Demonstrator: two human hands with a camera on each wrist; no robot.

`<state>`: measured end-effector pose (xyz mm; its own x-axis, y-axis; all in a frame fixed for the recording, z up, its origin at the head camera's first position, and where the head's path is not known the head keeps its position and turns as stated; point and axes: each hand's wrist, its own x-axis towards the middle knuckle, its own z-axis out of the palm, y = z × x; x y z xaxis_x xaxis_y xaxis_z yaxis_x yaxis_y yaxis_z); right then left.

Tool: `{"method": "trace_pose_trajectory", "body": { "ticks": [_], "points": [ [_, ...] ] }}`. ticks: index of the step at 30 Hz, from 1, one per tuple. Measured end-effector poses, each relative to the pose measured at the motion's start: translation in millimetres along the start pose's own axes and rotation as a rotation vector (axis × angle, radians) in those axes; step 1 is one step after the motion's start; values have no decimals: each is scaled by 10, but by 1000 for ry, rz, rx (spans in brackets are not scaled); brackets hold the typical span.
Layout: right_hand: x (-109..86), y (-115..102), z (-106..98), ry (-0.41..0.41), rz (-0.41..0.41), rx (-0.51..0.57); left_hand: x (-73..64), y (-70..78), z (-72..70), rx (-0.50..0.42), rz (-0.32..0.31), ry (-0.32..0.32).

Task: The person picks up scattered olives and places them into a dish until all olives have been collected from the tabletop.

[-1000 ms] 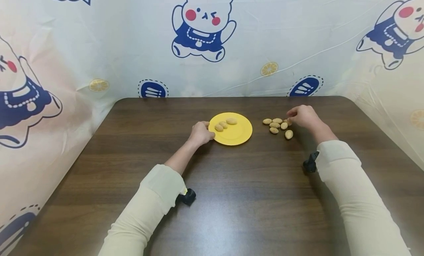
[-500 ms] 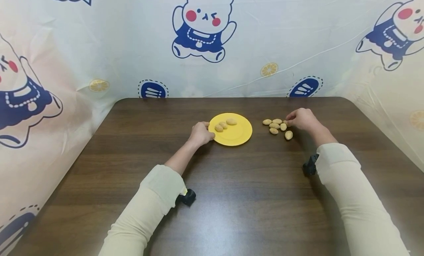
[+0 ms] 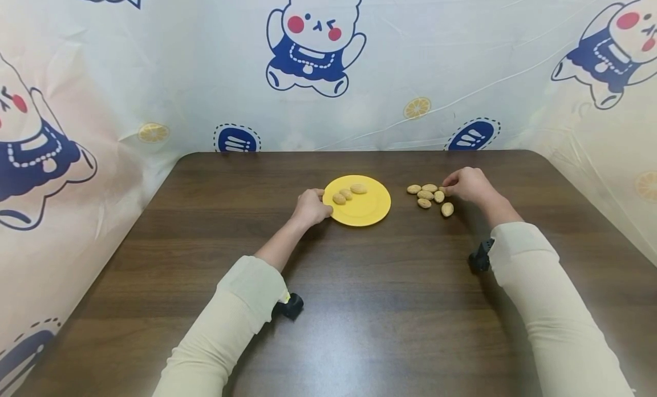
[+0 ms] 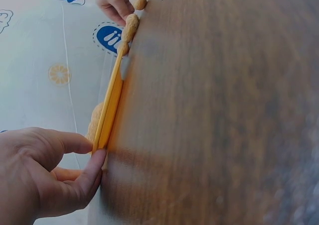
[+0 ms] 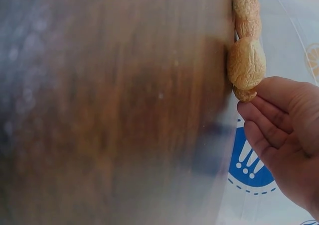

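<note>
My left hand [image 3: 312, 207] pinches the left rim of a round yellow plate [image 3: 372, 211], thumb on one side and fingers on the other in the left wrist view. Three tan, wrinkled, oval nuts [image 3: 359, 188] lie on the plate's left and upper part. To the right of the plate, several similar nuts [image 3: 425, 195] form a loose group on the table. My right hand [image 3: 469, 184] is at the group's right edge, its fingertips pinching one nut [image 5: 244, 94]. In the right wrist view, a larger-looking nut [image 5: 246, 63] partly hides the pinched one.
The dark brown wooden table [image 3: 359, 306] has its far edge just behind the plate and nuts. A pale curtain [image 3: 215, 60] with printed cartoon bears hangs around the back and sides. One nut [image 3: 447, 209] lies a little apart, nearest the right wrist.
My right hand has shifted slightly left and down onto the nut at the group's right edge, then kept still. My left hand and the plate have stayed in place.
</note>
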<state>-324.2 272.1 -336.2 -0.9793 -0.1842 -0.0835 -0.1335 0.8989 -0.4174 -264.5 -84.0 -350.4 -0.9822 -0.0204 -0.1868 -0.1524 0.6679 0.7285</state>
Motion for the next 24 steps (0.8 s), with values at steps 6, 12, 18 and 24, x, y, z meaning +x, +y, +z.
{"method": "trace_pose_trajectory", "body": {
  "ticks": [6, 12, 18, 24],
  "points": [
    [-7, -2, 1, 33, -15, -13, 6, 0, 4, -3, -5, -3],
    [-11, -6, 6, 75, -37, -4, 11, -1, 5, -4, -4, -5],
    [-1, -19, 16, 115, -60, 6, -5, -4, -2, -4, 6, 1],
    [18, -50, 27, 145, -78, 12, 3, -8, -5, 5, 12, 2]
  ]
}}
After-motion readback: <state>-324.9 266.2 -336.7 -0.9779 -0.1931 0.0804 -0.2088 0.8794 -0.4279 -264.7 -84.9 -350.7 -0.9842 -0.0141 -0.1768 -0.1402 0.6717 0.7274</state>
